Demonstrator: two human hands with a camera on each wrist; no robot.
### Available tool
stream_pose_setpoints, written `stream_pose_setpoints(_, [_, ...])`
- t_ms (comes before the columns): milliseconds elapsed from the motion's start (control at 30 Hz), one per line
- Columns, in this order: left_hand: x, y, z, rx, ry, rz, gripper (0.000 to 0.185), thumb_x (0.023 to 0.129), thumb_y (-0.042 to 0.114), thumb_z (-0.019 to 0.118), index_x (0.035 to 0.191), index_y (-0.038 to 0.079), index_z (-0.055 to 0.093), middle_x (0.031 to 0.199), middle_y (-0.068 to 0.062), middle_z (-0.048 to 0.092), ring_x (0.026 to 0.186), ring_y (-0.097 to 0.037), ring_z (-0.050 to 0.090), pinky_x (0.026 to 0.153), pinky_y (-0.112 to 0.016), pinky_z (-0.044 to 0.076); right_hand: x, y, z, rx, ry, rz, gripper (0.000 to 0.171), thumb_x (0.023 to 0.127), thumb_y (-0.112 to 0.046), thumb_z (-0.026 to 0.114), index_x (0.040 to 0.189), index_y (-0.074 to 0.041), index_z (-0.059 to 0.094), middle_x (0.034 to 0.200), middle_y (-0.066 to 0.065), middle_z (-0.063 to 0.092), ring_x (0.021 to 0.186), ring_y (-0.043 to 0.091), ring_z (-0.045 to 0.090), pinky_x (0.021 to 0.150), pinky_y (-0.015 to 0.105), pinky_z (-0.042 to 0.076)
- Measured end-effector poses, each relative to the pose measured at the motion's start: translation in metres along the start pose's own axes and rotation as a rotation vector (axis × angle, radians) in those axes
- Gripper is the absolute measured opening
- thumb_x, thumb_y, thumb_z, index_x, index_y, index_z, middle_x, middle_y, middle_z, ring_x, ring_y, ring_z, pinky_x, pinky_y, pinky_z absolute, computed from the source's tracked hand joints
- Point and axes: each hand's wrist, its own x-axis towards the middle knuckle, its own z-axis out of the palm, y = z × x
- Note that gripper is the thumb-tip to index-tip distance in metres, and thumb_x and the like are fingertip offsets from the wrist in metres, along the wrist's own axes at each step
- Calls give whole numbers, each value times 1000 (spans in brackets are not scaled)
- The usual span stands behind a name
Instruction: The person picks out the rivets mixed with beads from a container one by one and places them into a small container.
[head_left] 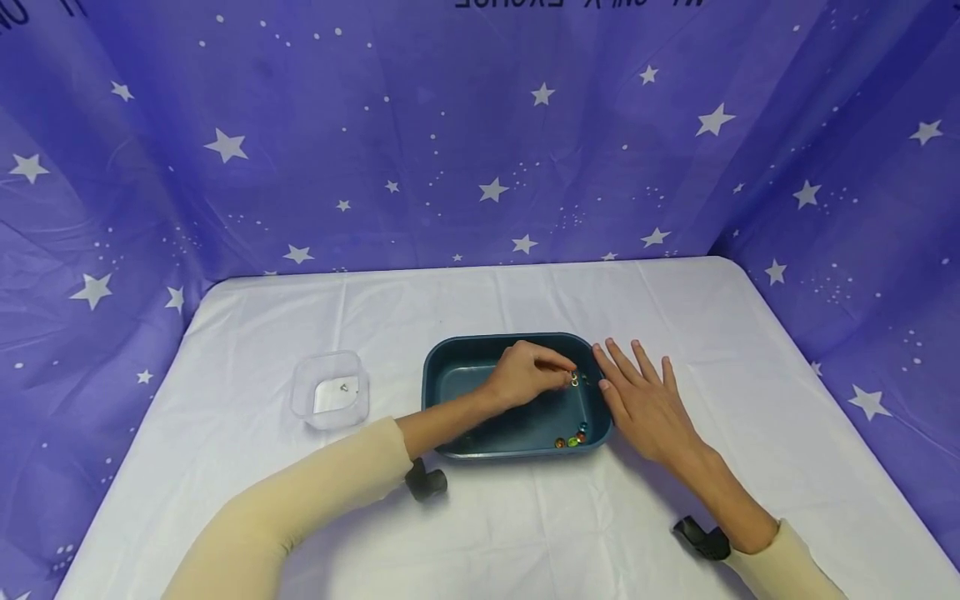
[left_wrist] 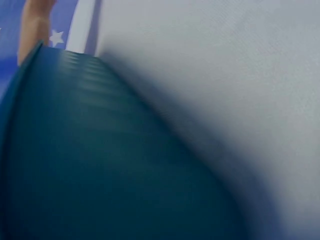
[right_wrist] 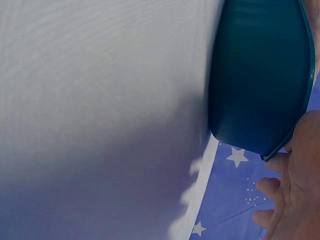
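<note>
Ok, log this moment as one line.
Left hand: in blue tray, by small pieces | Right hand: spread, at tray's right rim | Clear container: left of tray

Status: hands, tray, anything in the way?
Left hand in tray at small shiny pieces, grip unclear. Right hand, fingers spread, against tray's right end. Colored beads near right corner. Left forearm hides part of tray.

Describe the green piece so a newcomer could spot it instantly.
On the white-covered table, find the dark teal tray. In its near right corner lies a small cluster of coloured pieces. The green piece sits just right of the amber piece and nearer the viewer than the red piece; its bright yellow-green sets it apart.
</note>
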Motion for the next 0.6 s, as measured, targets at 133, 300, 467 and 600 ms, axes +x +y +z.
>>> stream_pose_setpoints(133, [-6, 4, -10, -49, 13, -8, 19, 89, 4, 73, 107, 0, 77, 90, -2, 76, 79, -8, 71, 73, -23, 56, 0, 0, 0, -3, 0, 1, 52, 110, -36, 32, 158, -16, 31, 161, 11, 28, 147, 43, 15, 109, 74, 7])
stream_pose_setpoints(300, [-15, 7, -22, -168, 8, -11, 23, 90, 0, 69, 112, -4, 74, 96, -9, 75, 86, -15, 73, 80, -28, 57, 0, 0, -1, 4, 10, -3, 52, 110, -36, 33, 158, -16, 32, 161, 11, 29, 147, 43, 16, 109, 73, 6])
stream_pose_setpoints(467, [-28, 12, -40, -229, 18, -20, 23, 92, 1, 68, 115, -5, 72, 102, -19, 73, 93, -22, 72, 84, -32, 56, 0, -1, -1, 4, 17, -9, 52, 109, -35, 35, 158, -17, 32, 161, 11, 29, 147, 43, 16, 109, 73, 6])
stream_pose_setpoints(600, [-40, 15, -57, -233, 42, -18, 25, 93, 4, 69, 116, -4, 71, 104, -20, 72, 96, -26, 71, 87, -36, 56, 0, -1, 0, 2, 12, -7, 51, 109, -34, 35, 158, -17, 32, 161, 11, 29, 148, 42, 15, 109, 73, 6])
